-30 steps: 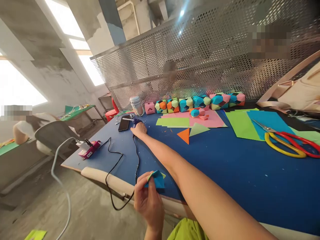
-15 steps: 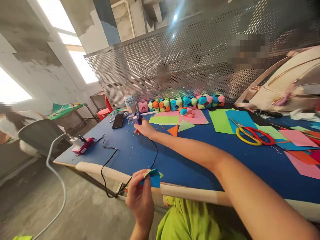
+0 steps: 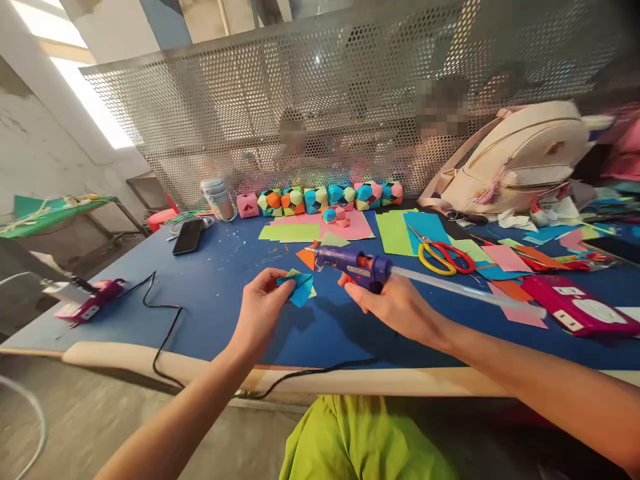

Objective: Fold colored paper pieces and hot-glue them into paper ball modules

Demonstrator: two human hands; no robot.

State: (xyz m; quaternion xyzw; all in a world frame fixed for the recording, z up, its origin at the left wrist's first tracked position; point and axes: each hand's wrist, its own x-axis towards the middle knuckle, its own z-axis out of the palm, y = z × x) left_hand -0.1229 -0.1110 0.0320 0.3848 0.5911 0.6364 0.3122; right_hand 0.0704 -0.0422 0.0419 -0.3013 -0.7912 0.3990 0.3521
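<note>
Your right hand (image 3: 395, 303), gripping the glue gun (image 3: 345, 257), has brought it from far left to centre. Your left hand (image 3: 260, 301) pinches the blue paper (image 3: 302, 291) just left, seemingly within working reach.

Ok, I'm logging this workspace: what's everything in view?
Folded paper: 1, blue and green, centre
Glue gun: 1, purple, right of it
Paper shapes: 7, mixed colours, back row
Loose sheets: several, mixed colours, on the table
Large scissors: 1, yellow-red handles, right
Phone: 1, black, back left
Bottle: 1, white, left of row
Power strips: 2, magenta, left and right
Cable: 1, black, left
Backpack: 1, cream, back right
Screen: 1, grey mesh, behind
Table: 1, blue, beneath
Clothing: 1 garment, lime, below
Left hand: 1, bare, holding paper
Right hand: 1, bare, holding gun
</note>
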